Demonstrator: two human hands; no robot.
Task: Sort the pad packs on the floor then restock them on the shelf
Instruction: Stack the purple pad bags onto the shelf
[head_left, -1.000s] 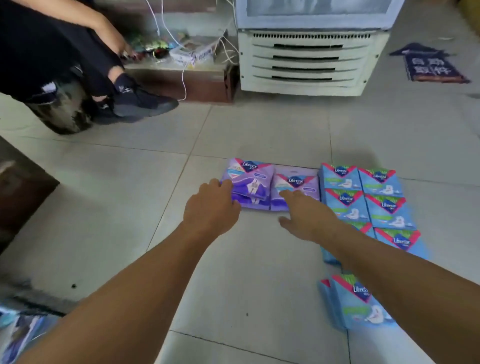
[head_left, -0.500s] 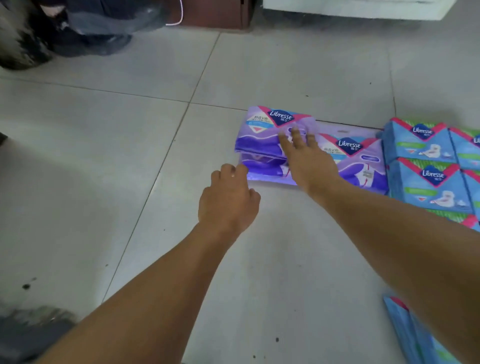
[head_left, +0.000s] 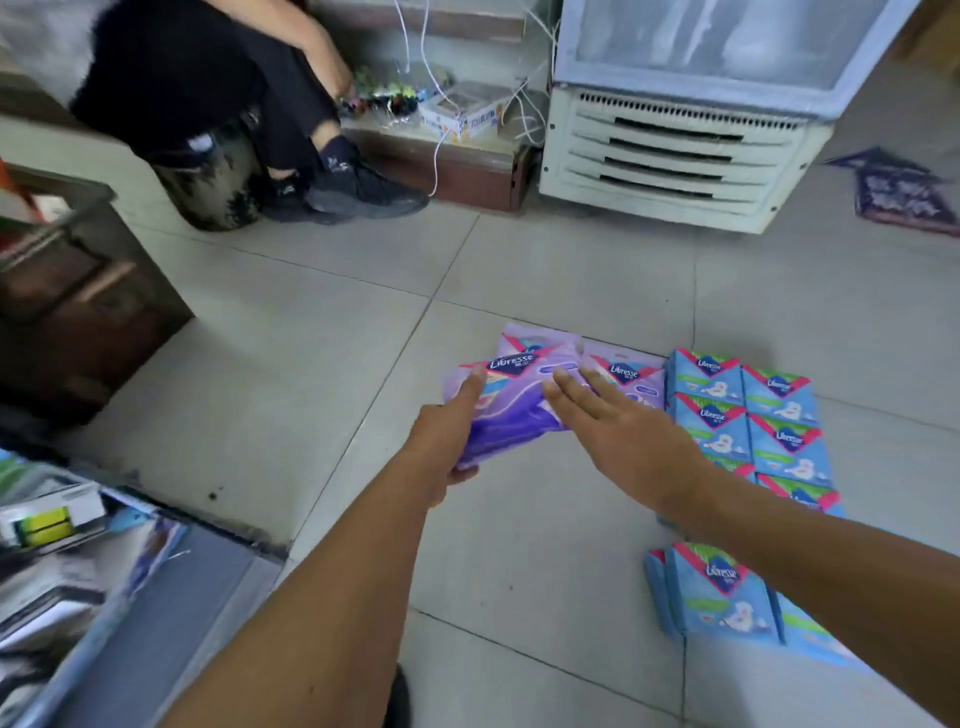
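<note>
Now that the left hand (head_left: 447, 441) grips the glossy purple plastic pad pack (head_left: 511, 410), lifted since a moment ago, the flat-fingered right hand (head_left: 628, 436) just steadies it, so restocking's probably starting.

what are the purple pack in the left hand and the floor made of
Purple pack: soft plastic film, by the look; glossy printed wrap that bends where the left hand grips it.
Floor: probably glazed ceramic tile; pale, smooth squares with dark grout lines and a dull sheen.
</note>
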